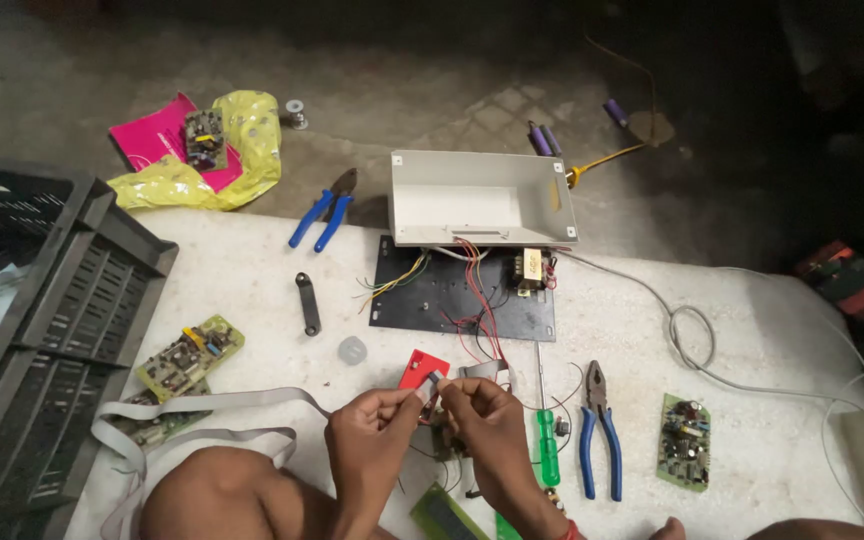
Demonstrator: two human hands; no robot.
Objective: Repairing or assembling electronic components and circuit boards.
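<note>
Down low, the left hand (377, 430) and the right hand (482, 415) meet, each grip pinched shut on a small grey part (433, 380), just in front of a red piece (422, 368). Beside the right hand, a green screwdriver (547, 445) and blue pliers (599, 430) lie on the white tabletop (752, 330).

Pliers (600, 430) metal jaws with glossy blue plastic grips, screwdriver (546, 430) metal shaft and shiny green plastic handle, crate (42, 310) matt dark plastic, box (482, 198) smooth cream plastic, floor (402, 90) rough concrete
</note>
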